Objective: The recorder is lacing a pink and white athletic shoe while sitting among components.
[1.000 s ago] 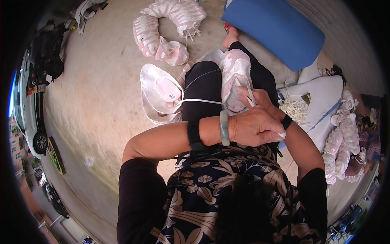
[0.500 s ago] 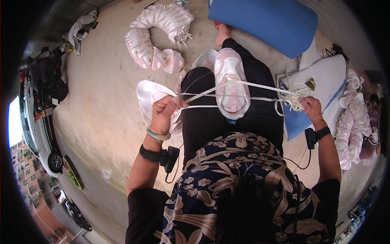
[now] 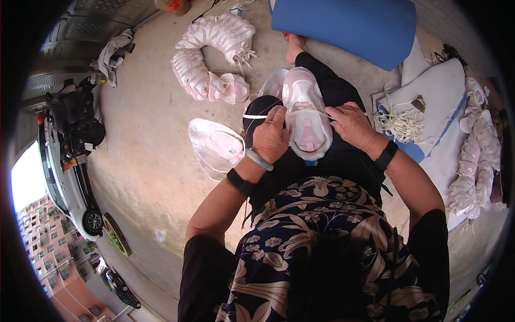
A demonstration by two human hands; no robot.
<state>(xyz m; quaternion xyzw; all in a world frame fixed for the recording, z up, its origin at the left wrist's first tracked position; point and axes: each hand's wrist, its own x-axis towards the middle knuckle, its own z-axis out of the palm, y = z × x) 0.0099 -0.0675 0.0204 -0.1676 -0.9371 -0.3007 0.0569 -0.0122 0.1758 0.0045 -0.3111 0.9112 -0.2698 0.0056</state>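
A pink and white sneaker rests between my thighs, its toe pointing away from me. Its white shoelace runs crosswise over the upper. My left hand pinches the lace just left of the sneaker, fingers closed. On the other side my right hand has thumb and fingers closed on the lace, close to the sneaker's edge. Left of my leg, another pink and white shoe lies on the floor, partly hidden by my leg and hand.
Pink and white shoes form a curved row on the floor ahead. A blue rolled mat lies at the far right. White laces are heaped on a pale sheet, with more shoes beyond. A car stands far left.
Both hands have come inward from wide apart to either side of the sneaker. The lace ends, stretched out sideways before, are now held close to the upper.
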